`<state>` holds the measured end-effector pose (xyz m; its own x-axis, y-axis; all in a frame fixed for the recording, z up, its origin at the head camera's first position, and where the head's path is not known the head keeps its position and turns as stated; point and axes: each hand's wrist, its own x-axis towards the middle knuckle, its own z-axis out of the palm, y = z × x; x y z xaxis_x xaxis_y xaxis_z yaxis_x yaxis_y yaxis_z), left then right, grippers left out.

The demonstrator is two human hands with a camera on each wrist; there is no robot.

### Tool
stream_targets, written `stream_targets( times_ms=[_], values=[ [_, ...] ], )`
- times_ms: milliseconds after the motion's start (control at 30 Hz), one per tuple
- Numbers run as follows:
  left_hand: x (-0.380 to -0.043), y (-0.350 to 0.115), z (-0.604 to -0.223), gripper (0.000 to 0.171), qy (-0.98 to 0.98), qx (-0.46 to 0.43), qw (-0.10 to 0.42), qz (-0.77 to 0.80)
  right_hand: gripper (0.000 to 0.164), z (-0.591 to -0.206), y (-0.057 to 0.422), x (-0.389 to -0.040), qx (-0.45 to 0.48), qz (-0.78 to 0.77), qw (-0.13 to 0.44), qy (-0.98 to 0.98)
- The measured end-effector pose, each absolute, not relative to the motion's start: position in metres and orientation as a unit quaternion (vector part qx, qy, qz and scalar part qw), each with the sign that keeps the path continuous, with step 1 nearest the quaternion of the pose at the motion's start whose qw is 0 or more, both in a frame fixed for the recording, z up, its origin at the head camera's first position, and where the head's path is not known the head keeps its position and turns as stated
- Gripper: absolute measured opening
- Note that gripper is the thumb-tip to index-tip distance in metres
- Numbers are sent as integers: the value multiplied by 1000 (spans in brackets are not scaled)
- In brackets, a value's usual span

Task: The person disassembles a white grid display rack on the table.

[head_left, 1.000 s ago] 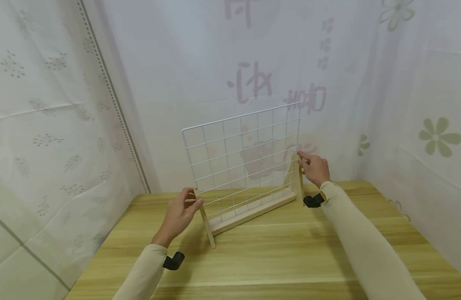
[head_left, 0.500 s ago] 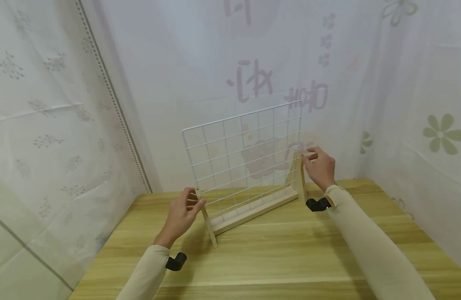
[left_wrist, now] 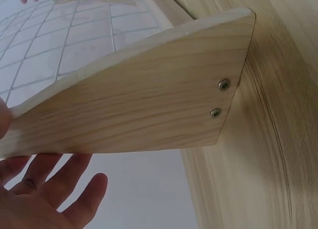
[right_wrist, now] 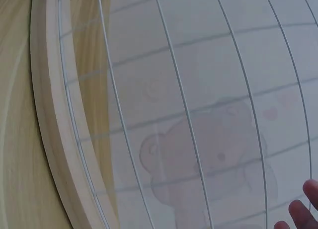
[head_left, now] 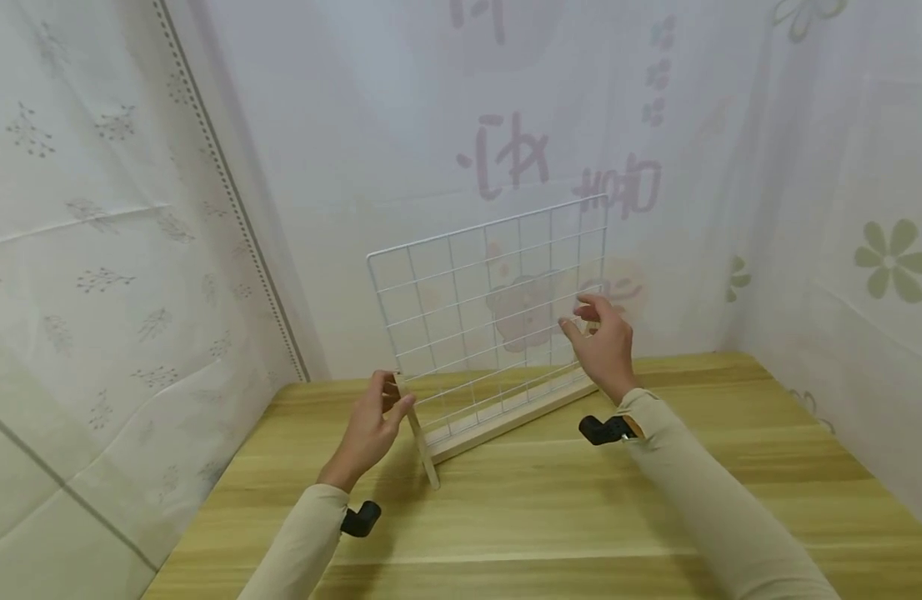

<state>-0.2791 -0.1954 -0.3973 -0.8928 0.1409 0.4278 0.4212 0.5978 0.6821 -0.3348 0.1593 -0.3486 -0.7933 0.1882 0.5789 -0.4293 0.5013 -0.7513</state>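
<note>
A white wire grid panel [head_left: 485, 226] stands upright in a wooden stand with a long base bar [head_left: 509, 422]. My left hand [head_left: 369, 429] grips the upper end of the stand's left wooden side piece [left_wrist: 149, 97], thumb on one edge and fingers on the other. Two metal bolts [left_wrist: 224, 85] show low on that piece. My right hand [head_left: 609, 350] is in front of the grid's right end, thumb and fingers apart and holding nothing. It hides most of the right side piece. In the right wrist view its fingertips [right_wrist: 301, 215] appear beside the wires.
The stand rests on a wood-grain table [head_left: 551, 517]. Pale printed curtains [head_left: 341, 150] hang behind and on both sides, close to the table's back edge. A black device [head_left: 605, 429] is worn at each wrist.
My right hand lets go of the right side piece, backs off to the right, then moves left in front of the grid. My left hand keeps its grip on the left side piece.
</note>
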Motion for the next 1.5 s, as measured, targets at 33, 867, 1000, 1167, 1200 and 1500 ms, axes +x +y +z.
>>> stream_targets(
  times_ms=[33,867,1000,1167,1200,1500],
  values=[
    [-279,-195,-397,34,-878,-160,166,-420,49,-349,155,-334,74,501,311,-804],
    [-276,-193,-399,37,-873,-151,158,-437,62,-352,98,-346,0,546,286,-788],
    [-275,-192,-399,36,-871,-150,155,-440,59,-352,94,-346,-22,562,292,-773],
    [-275,-192,-400,36,-870,-151,159,-442,59,-353,90,-348,-35,569,308,-762],
    [-276,-192,-400,36,-870,-151,160,-441,59,-353,89,-349,-36,569,310,-761],
    [-277,-191,-402,34,-870,-152,165,-439,53,-360,84,-358,-43,591,345,-728]
  ],
)
